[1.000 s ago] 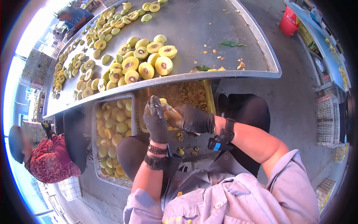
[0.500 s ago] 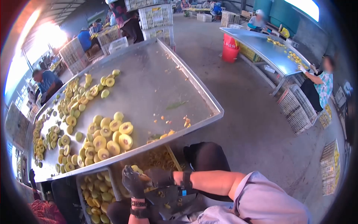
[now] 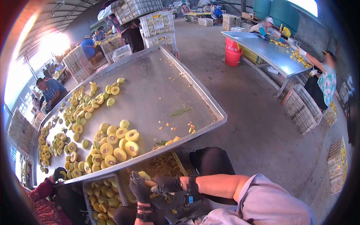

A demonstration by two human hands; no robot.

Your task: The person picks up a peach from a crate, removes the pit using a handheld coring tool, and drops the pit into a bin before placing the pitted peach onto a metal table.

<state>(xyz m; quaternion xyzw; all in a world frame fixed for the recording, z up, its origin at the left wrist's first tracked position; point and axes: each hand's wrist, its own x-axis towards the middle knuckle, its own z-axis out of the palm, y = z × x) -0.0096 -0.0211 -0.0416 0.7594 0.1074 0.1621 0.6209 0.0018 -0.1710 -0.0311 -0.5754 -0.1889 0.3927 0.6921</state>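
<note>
Light glares white at upper left, the table shines dully, and fisheye distortion bends the dark-cornered frame.

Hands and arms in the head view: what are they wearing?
Left hand and right hand: dark gloves. Left wrist: beaded bracelet above a dark band in view. Right wrist: black strap, small blue patch just below it. Right sleeve: pale lilac-grey, loose; left sleeve out of view.
</note>
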